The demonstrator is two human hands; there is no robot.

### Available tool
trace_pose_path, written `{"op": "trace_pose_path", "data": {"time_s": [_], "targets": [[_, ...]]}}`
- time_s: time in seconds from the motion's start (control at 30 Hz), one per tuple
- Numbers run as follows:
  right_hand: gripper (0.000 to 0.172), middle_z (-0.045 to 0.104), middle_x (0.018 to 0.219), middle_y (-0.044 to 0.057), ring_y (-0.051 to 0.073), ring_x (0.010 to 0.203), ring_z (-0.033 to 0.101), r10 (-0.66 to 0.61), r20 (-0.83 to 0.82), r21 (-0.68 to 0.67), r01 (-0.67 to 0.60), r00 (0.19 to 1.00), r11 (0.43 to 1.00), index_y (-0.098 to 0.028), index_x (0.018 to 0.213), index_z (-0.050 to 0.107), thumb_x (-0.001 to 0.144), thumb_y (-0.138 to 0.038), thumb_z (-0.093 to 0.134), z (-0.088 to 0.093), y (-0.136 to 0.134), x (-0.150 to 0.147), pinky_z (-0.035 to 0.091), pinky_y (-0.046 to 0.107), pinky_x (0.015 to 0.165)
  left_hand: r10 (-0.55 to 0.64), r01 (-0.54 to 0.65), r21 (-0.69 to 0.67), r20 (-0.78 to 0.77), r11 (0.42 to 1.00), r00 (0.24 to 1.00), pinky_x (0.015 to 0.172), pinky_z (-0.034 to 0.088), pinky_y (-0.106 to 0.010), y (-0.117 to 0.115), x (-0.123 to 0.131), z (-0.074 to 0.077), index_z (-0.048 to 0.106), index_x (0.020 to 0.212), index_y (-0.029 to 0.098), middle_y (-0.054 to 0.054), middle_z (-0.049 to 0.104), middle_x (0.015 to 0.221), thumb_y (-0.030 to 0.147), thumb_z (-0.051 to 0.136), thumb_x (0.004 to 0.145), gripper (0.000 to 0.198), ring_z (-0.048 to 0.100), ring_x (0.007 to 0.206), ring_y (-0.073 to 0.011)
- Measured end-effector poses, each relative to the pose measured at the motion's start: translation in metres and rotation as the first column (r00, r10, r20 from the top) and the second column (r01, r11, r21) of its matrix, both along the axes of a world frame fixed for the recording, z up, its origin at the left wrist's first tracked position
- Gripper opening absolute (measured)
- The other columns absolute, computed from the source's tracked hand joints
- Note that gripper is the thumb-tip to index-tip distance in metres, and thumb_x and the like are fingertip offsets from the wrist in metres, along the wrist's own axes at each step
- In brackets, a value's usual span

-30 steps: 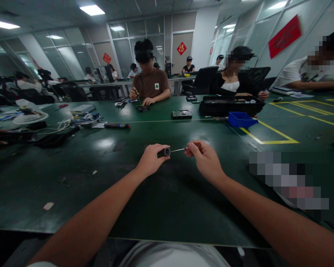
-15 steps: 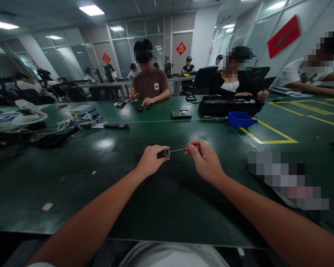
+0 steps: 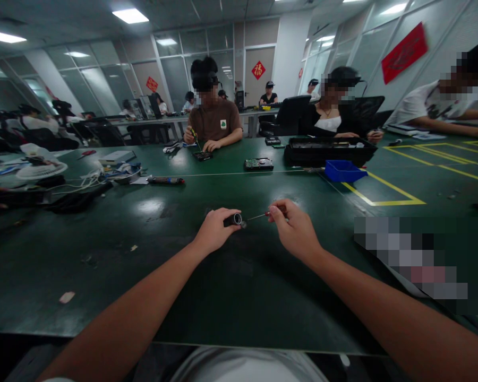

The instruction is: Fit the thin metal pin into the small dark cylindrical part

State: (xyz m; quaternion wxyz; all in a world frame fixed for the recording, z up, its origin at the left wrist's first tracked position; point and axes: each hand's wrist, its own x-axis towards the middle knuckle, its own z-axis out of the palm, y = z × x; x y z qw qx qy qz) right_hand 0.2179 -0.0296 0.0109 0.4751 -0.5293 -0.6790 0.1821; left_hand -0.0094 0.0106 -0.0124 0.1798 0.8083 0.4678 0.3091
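Observation:
My left hand [image 3: 215,229] is closed around a short black cylinder [image 3: 231,219]. The cylinder's round, silver-rimmed end faces right and looks open; it resembles a flashlight body, though I cannot tell for sure. Between the thumb and fingers of my right hand [image 3: 292,225] is a thin screwdriver [image 3: 258,216], its metal shaft pointing left and its reddish handle mostly hidden in the grip. A small, greyish round piece [image 3: 244,225] shows just below the rim, near the screwdriver's tip; whether it touches the tip is unclear. Both hands are above the green table [image 3: 223,297].
A black-and-red marker-like tool [image 3: 166,180] lies ahead on the left. A hard drive [image 3: 258,164], a blue bin [image 3: 344,171] and a long black casing [image 3: 330,151] are farther off. Cables and a white fan [image 3: 42,168] crowd the left. People sit opposite.
The screwdriver's tip has come out of the cylinder's end and dropped slightly below the rim. A small greyish piece now shows there. The cylinder has tilted a little.

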Motion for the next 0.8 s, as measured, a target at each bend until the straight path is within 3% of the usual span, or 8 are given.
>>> {"op": "trace_pose_path", "data": {"time_s": [0.27,0.47,0.57,0.67,0.8], "targets": [[0.021,0.072,0.084,0.006,0.023,0.079,0.069,-0.004,-0.008,-0.02,0.004,1.0,1.0,-0.023,0.097,0.061,0.098,-0.04,0.048,-0.004,0.003,0.001,0.048,0.037,0.072,0.07,-0.067,-0.031,0.098,0.997,0.993,0.098,0.049,-0.043,-0.001,0.002,0.001,0.066,0.117,0.022,-0.007,0.069,0.117,0.022,0.072,0.084,0.034,0.063,0.109,-0.0251],[0.023,0.074,0.093,0.008,0.026,0.09,0.071,-0.031,-0.088,-0.008,0.03,0.996,1.0,-0.022,0.111,0.058,0.097,-0.04,0.051,-0.006,0.003,0.0,0.051,0.041,0.078,0.042,-0.032,-0.077,0.131,0.997,0.991,0.105,0.045,-0.043,-0.007,0.006,0.006,0.052,0.132,0.021,-0.009,0.063,0.127,0.022,0.055,0.094,0.039,0.059,0.119,-0.0242],[0.022,0.074,0.094,0.009,0.028,0.093,0.072,-0.042,-0.106,0.006,0.043,0.993,0.999,-0.023,0.109,0.058,0.097,-0.04,0.052,-0.005,0.003,-0.001,0.051,0.043,0.082,0.031,-0.024,-0.103,0.073,0.994,0.997,0.098,0.049,-0.042,-0.012,0.01,0.008,0.051,0.131,0.02,-0.01,0.063,0.123,0.03,0.054,0.096,0.037,0.061,0.111,-0.0245],[0.021,0.074,0.095,0.009,0.027,0.094,0.071,-0.047,-0.094,0.005,0.048,0.994,0.999,-0.023,0.106,0.058,0.097,-0.04,0.052,-0.005,0.003,-0.001,0.051,0.043,0.083,-0.051,0.047,-0.115,-0.033,0.992,0.998,0.089,0.051,-0.041,-0.015,0.014,0.008,0.057,0.122,0.02,-0.01,0.065,0.115,0.04,0.055,0.095,0.033,0.062,0.103,-0.0255],[0.02,0.074,0.096,0.008,0.026,0.094,0.071,-0.036,-0.066,0.009,0.037,0.997,0.999,-0.023,0.105,0.059,0.098,-0.04,0.051,-0.006,0.003,-0.001,0.05,0.042,0.084,-0.167,0.15,-0.101,-0.188,0.983,0.968,0.091,0.05,-0.043,-0.017,0.019,0.004,0.06,0.121,0.019,-0.01,0.064,0.117,0.036,0.048,0.098,0.03,0.062,0.106,-0.0272]]}}
